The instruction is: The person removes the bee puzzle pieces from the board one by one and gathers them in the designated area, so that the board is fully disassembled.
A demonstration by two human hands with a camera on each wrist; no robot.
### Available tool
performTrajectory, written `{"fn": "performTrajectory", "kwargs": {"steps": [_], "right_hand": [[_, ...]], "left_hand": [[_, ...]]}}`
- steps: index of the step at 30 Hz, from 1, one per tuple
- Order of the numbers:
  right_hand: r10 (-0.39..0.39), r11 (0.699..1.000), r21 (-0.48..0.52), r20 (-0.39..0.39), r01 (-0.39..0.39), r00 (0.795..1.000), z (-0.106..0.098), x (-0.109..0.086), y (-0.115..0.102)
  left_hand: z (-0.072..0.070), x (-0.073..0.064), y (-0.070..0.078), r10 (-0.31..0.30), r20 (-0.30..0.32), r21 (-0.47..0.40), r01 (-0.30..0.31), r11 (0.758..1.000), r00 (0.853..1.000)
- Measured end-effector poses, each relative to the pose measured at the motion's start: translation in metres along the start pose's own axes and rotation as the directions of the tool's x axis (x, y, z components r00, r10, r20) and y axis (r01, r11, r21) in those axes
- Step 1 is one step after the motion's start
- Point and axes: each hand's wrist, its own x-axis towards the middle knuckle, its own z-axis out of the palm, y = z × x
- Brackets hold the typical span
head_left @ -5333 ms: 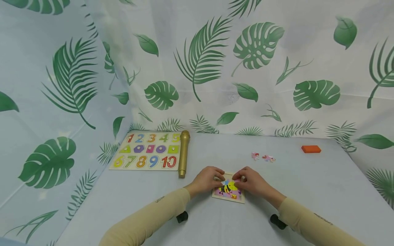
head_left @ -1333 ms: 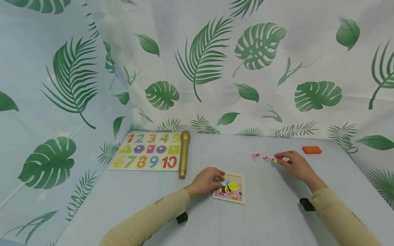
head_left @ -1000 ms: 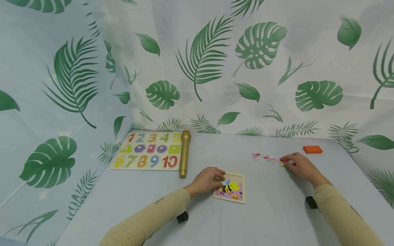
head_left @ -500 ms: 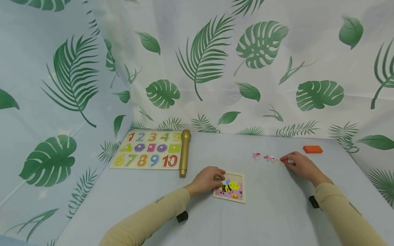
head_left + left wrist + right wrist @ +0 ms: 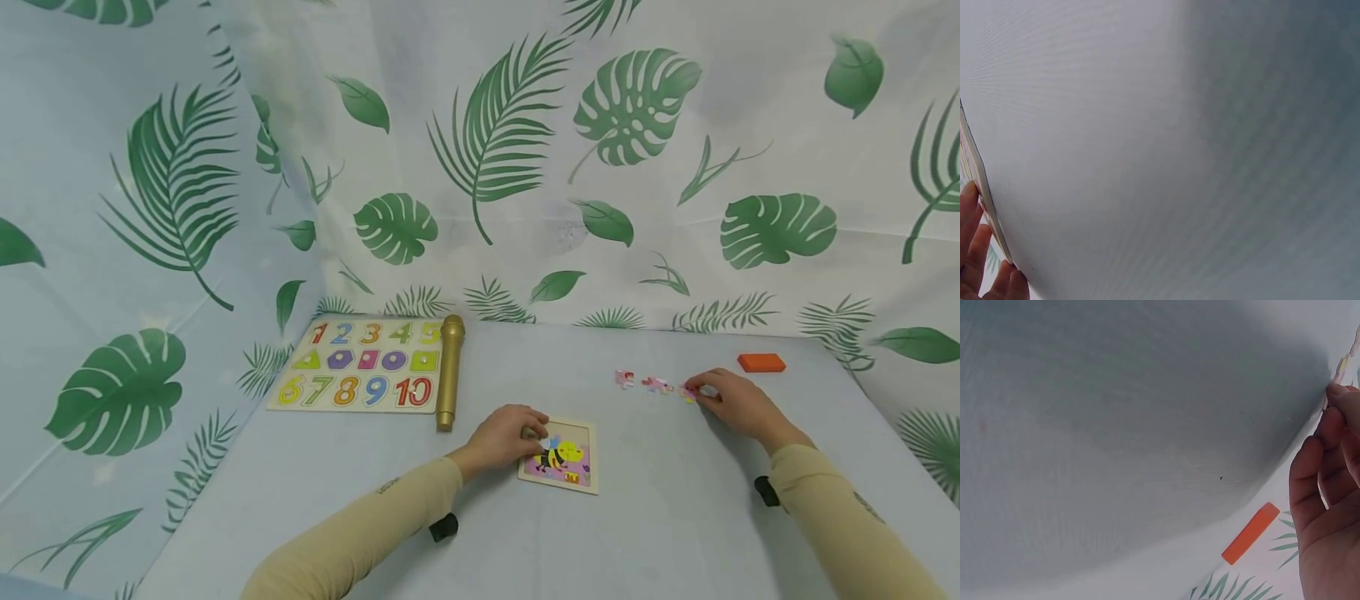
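Head: even, muted light | Wrists: dim, shadowed table (image 5: 1085, 456), seemingly out of focus

Compared with the earliest view, the right hand (image 5: 741, 406) is off the bee puzzle (image 5: 564, 458) and positioned toward its 2 o'clock. A pink-and-yellow piece (image 5: 687, 395), pinched by this hand, now sits just beside the nearest loose piece (image 5: 657, 385), on its 3 o'clock side.

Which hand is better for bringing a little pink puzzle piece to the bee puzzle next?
Probably the right hand: it pinches a small pink-and-yellow jigsaw piece. The left hand is farther off, holding the square, pale wooden bee-puzzle frame, so it could steady that.
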Motion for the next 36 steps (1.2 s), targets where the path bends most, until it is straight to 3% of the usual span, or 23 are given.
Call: {"fn": "performTrajectory", "kwargs": {"steps": [25,30,36], "right_hand": [[-0.021,1.0,0.021,0.008,0.02,1.0,-0.009,-0.001,-0.009],[-0.047,0.997,0.061,0.005,0.046,0.999,-0.012,0.002,-0.036],[-0.149,0.981,0.126,-0.007,0.149,0.989,0.001,-0.001,-0.098]], "left_hand": [[0.0,0.001,0.001,-0.004,0.004,0.011,0.004,1.0,1.0],[0.0,0.001,0.001,0.002,0.013,0.027,-0.002,1.0,1.0],[-0.006,0.004,0.0,-0.015,0.066,0.046,0.012,0.999,0.998]]}}
